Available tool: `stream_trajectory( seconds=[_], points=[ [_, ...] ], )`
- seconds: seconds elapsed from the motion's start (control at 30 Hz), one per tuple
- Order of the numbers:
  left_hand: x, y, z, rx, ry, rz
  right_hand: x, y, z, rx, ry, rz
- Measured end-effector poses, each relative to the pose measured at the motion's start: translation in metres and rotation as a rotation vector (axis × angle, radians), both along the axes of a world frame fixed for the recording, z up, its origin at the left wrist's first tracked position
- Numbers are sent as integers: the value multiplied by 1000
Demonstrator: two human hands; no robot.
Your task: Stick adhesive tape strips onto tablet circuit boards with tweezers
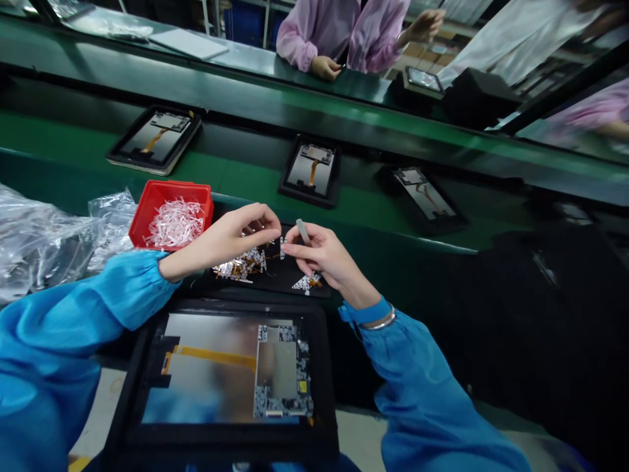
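My right hand (324,255) is closed, with a small black-and-white patterned flex cable (282,247) at its thumb and fingertips. A grey flat stick (303,231) sticks up from between the same fingers. Just left of it, my left hand (246,231) is pinched, thumb against index finger; anything between them is hidden. Below the hands, a pile of similar flex cables (240,265) and a smaller cluster (308,282) lie on a dark surface. Nearest me is an opened tablet (211,387) in a black frame, its circuit board (282,370) and orange ribbon cable (216,356) exposed.
A red bin (140,213) of white strips stands left, beside clear plastic bags (44,239). Beyond, several opened tablets, including one at centre (310,172) and one at left (156,139), lie on the green conveyor (236,164). A person in pink (339,33) sits across.
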State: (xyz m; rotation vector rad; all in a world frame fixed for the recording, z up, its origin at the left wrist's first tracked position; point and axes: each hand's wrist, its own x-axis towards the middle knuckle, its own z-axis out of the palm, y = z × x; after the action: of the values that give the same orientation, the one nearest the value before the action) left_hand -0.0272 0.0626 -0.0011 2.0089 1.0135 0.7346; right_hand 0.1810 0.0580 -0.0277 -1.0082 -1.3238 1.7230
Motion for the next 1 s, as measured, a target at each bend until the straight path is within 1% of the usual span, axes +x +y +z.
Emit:
stream_trajectory(
  seconds=[0.1,0.3,0.4,0.53,0.6,0.67,0.77,0.8,0.9,1.0],
  points=[
    [2,0,0,8,5,-17,0,-6,1,2,17,16],
    [-11,4,-3,61,39,47,12,-9,5,-55,73,-16],
    [-10,1,-3,48,38,-10,16,-13,8,-82,105,-10],
    [0,-11,5,62,1,-120,10,-21,11,-95,142,10],
    [3,-17,9,110,-8,-123,5,-24,12,-91,152,4],
    [4,-23,11,169,-2,-114,2,-28,13,-70,153,-36],
    [3,-29,12,270,23,-109,-1,-34,14,14,143,-142],
    [2,-31,11,308,33,-110,-2,-37,15,48,132,-154],
    [0,-35,11,410,66,-118,0,-46,19,121,64,-98],
    [-1,-40,10,485,116,-163,5,-52,23,160,-28,-63]
  ],
)
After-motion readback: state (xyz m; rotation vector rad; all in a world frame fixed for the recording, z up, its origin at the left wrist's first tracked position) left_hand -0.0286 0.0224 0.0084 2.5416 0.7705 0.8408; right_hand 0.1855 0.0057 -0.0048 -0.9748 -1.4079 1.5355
